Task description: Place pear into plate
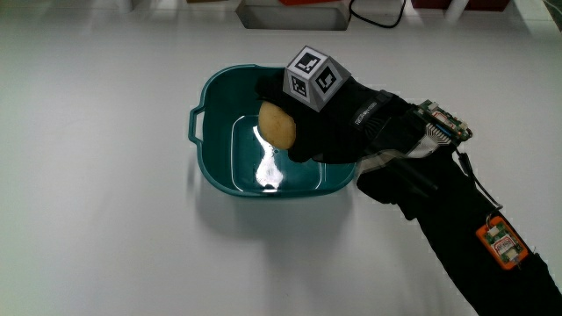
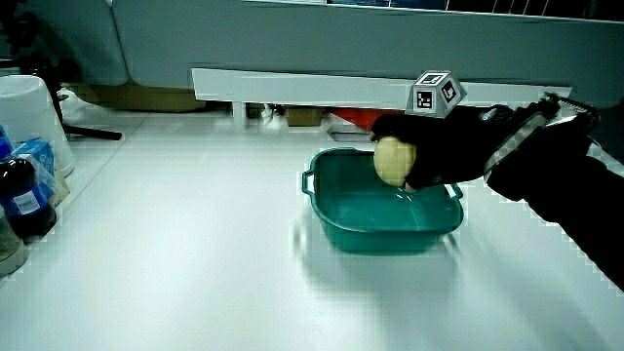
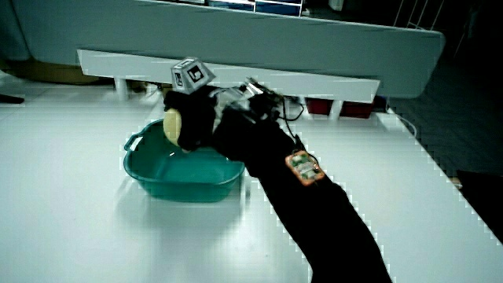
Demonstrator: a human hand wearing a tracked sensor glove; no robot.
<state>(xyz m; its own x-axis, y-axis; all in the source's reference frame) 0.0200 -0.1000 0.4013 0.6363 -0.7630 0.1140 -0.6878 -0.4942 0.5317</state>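
Note:
A yellowish pear (image 1: pixel 277 125) is gripped in the hand (image 1: pixel 327 123), whose black-gloved fingers curl around it. The hand hovers over a teal tub-shaped plate (image 1: pixel 215 96) with small handles, and the pear hangs above the plate's shiny inside. In both side views the pear (image 2: pixel 393 160) (image 3: pixel 172 126) sits above the rim of the plate (image 2: pixel 336 230) (image 3: pixel 149 185), held by the hand (image 2: pixel 434 151) (image 3: pixel 196 118). The patterned cube (image 1: pixel 312 76) rides on the back of the glove. The forearm reaches from the table's near edge.
A low white partition (image 2: pixel 292 86) runs along the table's far edge. A white container (image 2: pixel 29 117) and dark bottles (image 2: pixel 24 200) stand at the table's edge in a side view. A white box (image 1: pixel 294 13) and a black cable (image 1: pixel 378 17) lie farther from the person than the plate.

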